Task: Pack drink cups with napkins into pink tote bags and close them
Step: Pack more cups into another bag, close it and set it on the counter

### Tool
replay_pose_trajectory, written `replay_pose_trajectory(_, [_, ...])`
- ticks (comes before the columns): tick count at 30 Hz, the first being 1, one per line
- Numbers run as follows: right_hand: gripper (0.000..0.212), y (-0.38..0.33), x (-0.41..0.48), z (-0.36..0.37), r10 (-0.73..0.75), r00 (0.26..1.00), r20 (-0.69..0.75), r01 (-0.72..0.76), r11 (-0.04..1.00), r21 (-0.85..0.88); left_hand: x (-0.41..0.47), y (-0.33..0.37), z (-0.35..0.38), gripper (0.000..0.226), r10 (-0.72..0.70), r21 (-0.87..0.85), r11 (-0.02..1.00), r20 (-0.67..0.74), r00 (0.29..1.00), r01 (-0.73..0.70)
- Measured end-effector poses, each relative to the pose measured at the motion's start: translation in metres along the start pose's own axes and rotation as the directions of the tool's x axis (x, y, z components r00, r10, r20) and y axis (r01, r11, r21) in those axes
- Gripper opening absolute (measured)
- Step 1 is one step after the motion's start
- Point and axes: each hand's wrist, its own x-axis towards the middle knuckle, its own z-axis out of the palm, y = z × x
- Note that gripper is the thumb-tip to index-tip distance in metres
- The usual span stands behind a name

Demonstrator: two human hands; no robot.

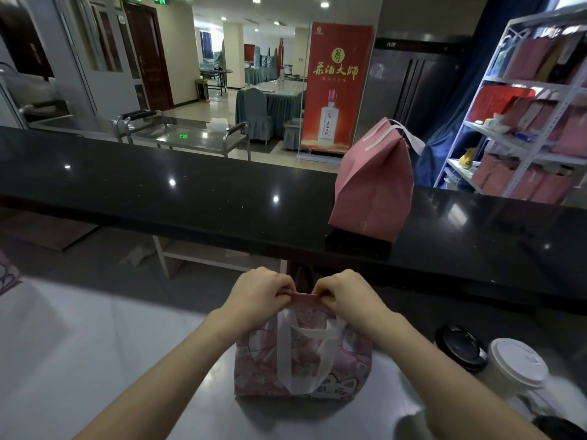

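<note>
My left hand (262, 295) and right hand (344, 295) pinch shut the top edge of the pink tote bag (301, 363) between them, white-lidded cup (516, 362) off right of my right hand on the worktop (95, 344).

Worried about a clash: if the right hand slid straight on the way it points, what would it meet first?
Probably the left hand: the right hand points up-left at it, both pinching the bag top, nearly touching.
</note>
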Motion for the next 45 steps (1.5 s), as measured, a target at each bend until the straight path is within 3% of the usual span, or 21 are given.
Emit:
replay_pose_trajectory(7, [0.017,-0.013,0.009,0.0,0.023,0.996,0.088,-0.037,0.985,0.17,-0.002,0.006,-0.004,0.016,-0.001,0.015,1.0,0.022,1.0,0.0])
replay_pose_trajectory(12, [0.02,-0.014,0.01,0.008,-0.014,1.0,0.018,0.013,0.997,0.073,-0.002,0.005,0.003,0.016,-0.02,0.041,0.999,-0.057,0.998,0.022])
replay_pose_trajectory(15, [0.025,0.001,0.003,0.002,0.04,0.998,0.038,-0.048,0.974,0.222,-0.006,-0.009,-0.004,0.02,-0.011,-0.056,0.998,0.04,0.999,0.013])
replay_pose_trajectory(18, [0.044,0.034,-0.012,-0.014,0.131,0.986,0.1,-0.159,0.919,0.362,-0.02,-0.038,-0.021,0.034,-0.074,-0.154,0.983,0.146,0.986,0.097])
replay_pose_trajectory(23, [0.033,0.069,-0.034,-0.029,0.178,0.963,0.203,-0.247,0.886,0.393,-0.048,-0.07,-0.03,0.017,-0.224,-0.302,0.917,0.146,0.964,0.259])
replay_pose_trajectory(27, [0.014,0.058,-0.024,-0.018,0.223,0.973,0.058,-0.23,0.95,0.214,-0.055,-0.065,-0.023,0.012,-0.238,-0.276,0.934,-0.004,0.971,0.227])
replay_pose_trajectory(29, [0.014,0.052,-0.02,-0.01,0.254,0.966,-0.038,-0.243,0.952,0.188,-0.058,-0.061,-0.02,0.013,-0.229,-0.27,0.94,-0.05,0.972,0.207])
replay_pose_trajectory(35, [0.027,0.039,-0.022,0.012,0.415,0.887,-0.202,-0.334,0.879,0.339,-0.069,-0.056,-0.016,0.012,-0.133,-0.351,0.932,-0.111,0.985,0.087])
replay_pose_trajectory(38, [0.054,0.03,-0.037,0.023,0.491,0.848,-0.202,-0.371,0.82,0.436,-0.079,-0.062,-0.009,0.027,-0.14,-0.53,0.837,0.032,0.99,0.135])
replay_pose_trajectory(42, [0.066,0.018,-0.07,0.045,0.602,0.768,-0.218,-0.461,0.757,0.464,-0.102,-0.065,0.01,0.063,-0.1,-0.628,0.727,0.304,0.947,0.278])
replay_pose_trajectory(45, [0.061,0.0,-0.103,0.067,0.712,0.675,-0.192,-0.497,0.632,0.595,-0.123,-0.053,0.026,0.078,-0.135,-0.679,0.676,0.267,0.954,0.286])
